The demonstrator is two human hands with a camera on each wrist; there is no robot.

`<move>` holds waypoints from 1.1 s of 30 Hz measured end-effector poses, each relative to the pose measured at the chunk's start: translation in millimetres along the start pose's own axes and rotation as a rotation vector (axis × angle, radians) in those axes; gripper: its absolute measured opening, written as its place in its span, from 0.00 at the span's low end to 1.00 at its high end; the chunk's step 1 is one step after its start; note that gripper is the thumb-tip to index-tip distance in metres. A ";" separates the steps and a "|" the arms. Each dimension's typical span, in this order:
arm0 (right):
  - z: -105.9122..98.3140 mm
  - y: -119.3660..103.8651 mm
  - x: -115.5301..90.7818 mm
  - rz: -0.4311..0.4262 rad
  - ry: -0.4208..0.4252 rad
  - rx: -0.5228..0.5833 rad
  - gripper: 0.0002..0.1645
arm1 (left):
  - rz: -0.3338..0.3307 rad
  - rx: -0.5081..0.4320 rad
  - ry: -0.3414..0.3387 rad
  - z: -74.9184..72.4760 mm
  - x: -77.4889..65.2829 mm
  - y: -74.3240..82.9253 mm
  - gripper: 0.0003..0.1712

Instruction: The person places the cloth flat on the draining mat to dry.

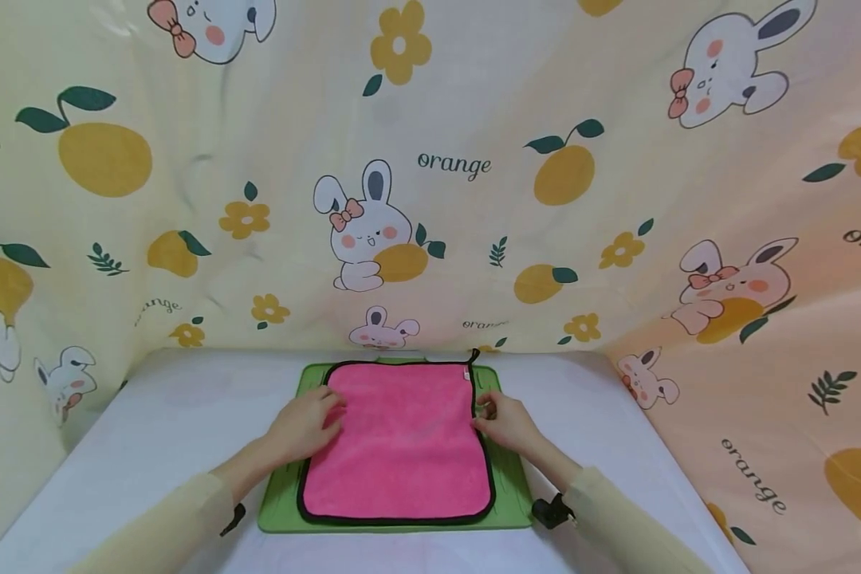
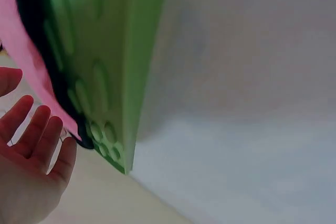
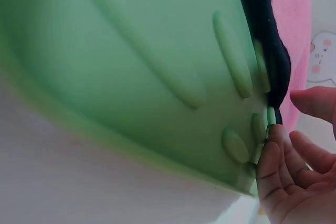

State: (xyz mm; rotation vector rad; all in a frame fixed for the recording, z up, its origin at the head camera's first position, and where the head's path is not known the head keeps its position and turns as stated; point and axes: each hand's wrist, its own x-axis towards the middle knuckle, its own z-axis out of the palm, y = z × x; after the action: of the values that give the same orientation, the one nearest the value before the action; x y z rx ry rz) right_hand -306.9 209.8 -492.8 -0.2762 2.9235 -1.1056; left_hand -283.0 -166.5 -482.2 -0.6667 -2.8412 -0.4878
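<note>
A pink cloth (image 1: 402,438) with a black bound edge and a small loop at its far right corner lies spread over a green ribbed board (image 1: 509,478). My left hand (image 1: 307,424) is over the cloth's left edge, its fingers relaxed and spaced apart in the left wrist view. At the right edge is my right hand (image 1: 508,422), fingertips right by the black binding (image 3: 278,66). In the right wrist view its thumb stands apart from the bent fingers. The cloth's right edge bends slightly inward near that hand.
The board rests on a white-covered table (image 1: 208,406). Behind and at the sides hangs a patterned curtain (image 1: 459,223) with rabbits and oranges. Dark straps (image 1: 552,512) show at the sleeves.
</note>
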 end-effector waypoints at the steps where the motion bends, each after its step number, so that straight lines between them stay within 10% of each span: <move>1: -0.2 0.3 -1.9 -0.005 -0.005 -0.003 0.19 | 0.016 0.011 -0.003 1.7 -2.8 1.4 0.17; 33: 2.5 8.5 -21.6 -0.028 0.007 0.033 0.14 | 0.031 0.062 -0.064 14.3 -17.1 7.0 0.20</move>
State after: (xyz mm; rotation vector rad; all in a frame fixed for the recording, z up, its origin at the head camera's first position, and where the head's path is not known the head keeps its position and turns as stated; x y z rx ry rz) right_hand -286.9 218.0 -501.5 -0.3147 2.9134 -1.1593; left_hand -266.2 -162.4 -497.9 -0.7258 -2.8880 -0.3783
